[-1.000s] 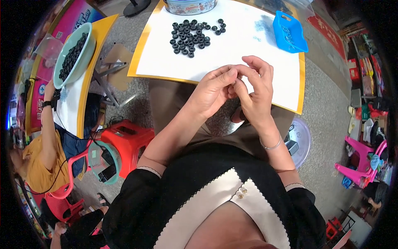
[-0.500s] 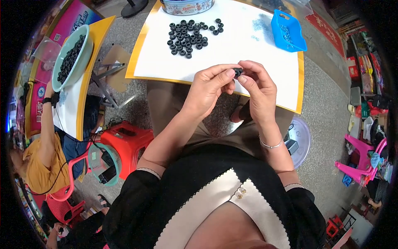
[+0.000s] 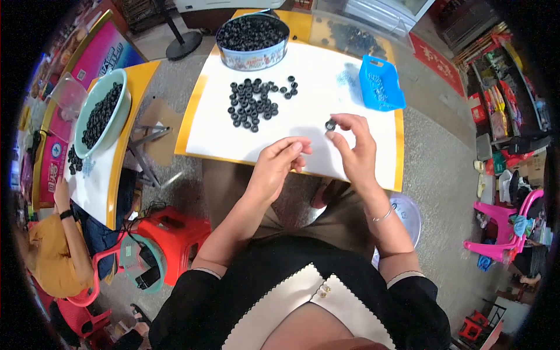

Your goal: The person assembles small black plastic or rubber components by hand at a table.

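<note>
A small black ring-shaped piece (image 3: 331, 125), like a tiny wheel, is pinched between the thumb and forefinger of my right hand (image 3: 357, 149), just above the white table top. My left hand (image 3: 279, 162) is closed over the near table edge, thumb pressed to the bent fingers. Whether anything small lies in that pinch is hidden. Beyond my left hand, a loose pile of the same black pieces (image 3: 254, 105) lies on the table (image 3: 315, 73), with a few strays (image 3: 290, 92) to its right.
A round tin (image 3: 254, 60) full of black pieces stands at the back left. A blue tray (image 3: 396, 100) with small bits sits at the right, beside scattered bits (image 3: 348, 77). On the left, a co-worker's arm (image 3: 69, 224) reaches to another table with a green basin (image 3: 124, 111).
My hands have parted. The right one has moved off with the black piece, which both held together before. The view has tilted up, showing the whole tin.
</note>
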Demonstrator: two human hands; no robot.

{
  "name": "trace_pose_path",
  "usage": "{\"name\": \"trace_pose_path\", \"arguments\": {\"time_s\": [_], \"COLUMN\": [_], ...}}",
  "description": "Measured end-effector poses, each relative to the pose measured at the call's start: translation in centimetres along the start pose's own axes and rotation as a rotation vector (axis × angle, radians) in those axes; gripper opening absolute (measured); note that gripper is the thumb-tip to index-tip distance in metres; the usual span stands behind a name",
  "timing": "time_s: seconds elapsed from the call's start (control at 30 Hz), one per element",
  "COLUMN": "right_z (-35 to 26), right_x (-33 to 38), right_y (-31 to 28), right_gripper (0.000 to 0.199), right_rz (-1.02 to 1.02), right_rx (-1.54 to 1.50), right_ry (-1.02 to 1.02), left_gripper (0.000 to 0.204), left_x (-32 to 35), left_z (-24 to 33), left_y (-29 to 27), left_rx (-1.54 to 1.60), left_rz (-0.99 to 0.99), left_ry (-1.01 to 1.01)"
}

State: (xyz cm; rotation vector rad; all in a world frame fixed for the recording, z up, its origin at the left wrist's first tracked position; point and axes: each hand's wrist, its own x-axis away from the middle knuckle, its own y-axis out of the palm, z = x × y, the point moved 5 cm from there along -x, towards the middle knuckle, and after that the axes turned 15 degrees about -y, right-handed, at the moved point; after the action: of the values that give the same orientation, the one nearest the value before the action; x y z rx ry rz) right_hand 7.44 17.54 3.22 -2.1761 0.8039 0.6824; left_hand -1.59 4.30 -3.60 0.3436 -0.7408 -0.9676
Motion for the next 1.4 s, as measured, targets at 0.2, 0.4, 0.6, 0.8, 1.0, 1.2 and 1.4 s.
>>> {"name": "trace_pose_path", "arguments": {"time_s": [0.2, 0.4, 0.6, 0.8, 1.0, 1.2, 1.4], "right_z": [9.1, 17.0, 12.2, 13.8, 14.6, 14.7, 12.7], "right_x": [-12.1, -23.6, -17.8, -11.3, -10.8, -9.2, -5.8], "right_y": [-4.5, -8.0, 1.9, 9.7, 10.9, 8.8, 7.8], "right_gripper": [0.027, 0.042, 0.019, 0.026, 0.028, 0.022, 0.023], "right_rz": [0.148, 0.06, -0.249, -0.516, -0.582, -0.379, -0.154], "right_rx": [0.24, 0.476, 0.251, 0.115, 0.043, 0.049, -0.358], "right_ry": [-0.115, -0.072, -0.193, -0.208, -0.313, -0.083, 0.228], "left_gripper": [0.018, 0.018, 0.02, 0.017, 0.016, 0.012, 0.01], "left_x": [-1.2, -3.2, -4.5, -5.0, -4.7, -4.9, -5.3], "left_z": [1.6, 3.3, 2.2, 1.4, 1.9, 1.9, 2.5], "left_y": [-2.1, -2.7, -4.2, -3.9, -4.4, -4.4, -5.6], "left_rx": [-0.044, -0.085, -0.102, -0.269, -0.344, -0.297, -0.054], "left_rz": [0.154, 0.178, 0.234, 0.252, 0.231, 0.216, 0.164], "left_ry": [0.109, 0.157, 0.128, 0.173, 0.16, 0.162, 0.133]}}
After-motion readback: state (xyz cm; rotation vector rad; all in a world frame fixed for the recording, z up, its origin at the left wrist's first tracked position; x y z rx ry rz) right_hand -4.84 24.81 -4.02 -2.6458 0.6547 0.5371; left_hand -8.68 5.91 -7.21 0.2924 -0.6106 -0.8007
